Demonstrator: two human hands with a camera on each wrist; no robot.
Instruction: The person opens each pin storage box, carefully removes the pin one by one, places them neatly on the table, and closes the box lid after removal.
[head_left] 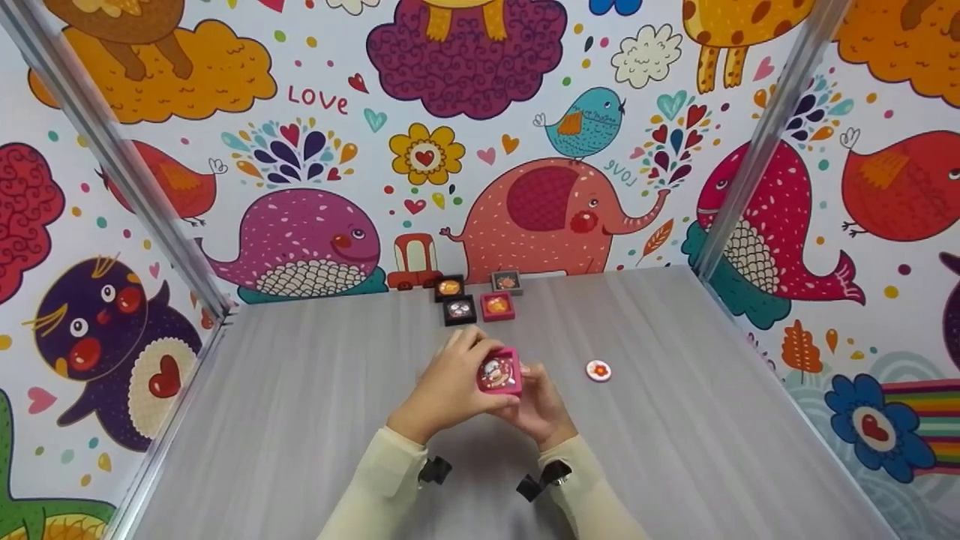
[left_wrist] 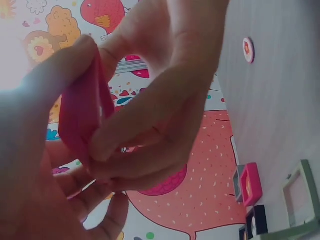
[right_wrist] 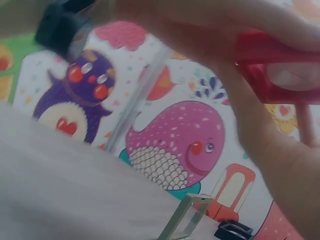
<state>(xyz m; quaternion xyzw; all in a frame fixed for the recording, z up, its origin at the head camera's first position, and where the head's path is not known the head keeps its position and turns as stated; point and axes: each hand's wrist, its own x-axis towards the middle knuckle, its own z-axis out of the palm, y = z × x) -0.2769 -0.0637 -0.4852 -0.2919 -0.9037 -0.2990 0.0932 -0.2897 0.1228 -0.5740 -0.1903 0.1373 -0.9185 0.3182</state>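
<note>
A small pink square case (head_left: pixel 501 370) with a round illustrated badge (head_left: pixel 495 372) in it is held up between both hands. My left hand (head_left: pixel 450 379) grips it from the left, thumb along the lower edge and fingers over the top. From the right side, my right hand (head_left: pixel 541 405) holds it too; the left wrist view shows its fingertips against the pink case (left_wrist: pixel 82 115). A pale green open frame (left_wrist: pixel 300 197) stands on the table near the hands, and appears as a tilted frame (right_wrist: pixel 186 217) in the right wrist view.
A round white badge with a red flower (head_left: pixel 598 370) lies to the right. Toward the back wall sit two black cases, the nearer one (head_left: pixel 459 309) overlapping the other (head_left: pixel 449 287), a pink case (head_left: pixel 497 306) and a grey case (head_left: pixel 506 282). Patterned walls enclose the grey table (head_left: pixel 300 420).
</note>
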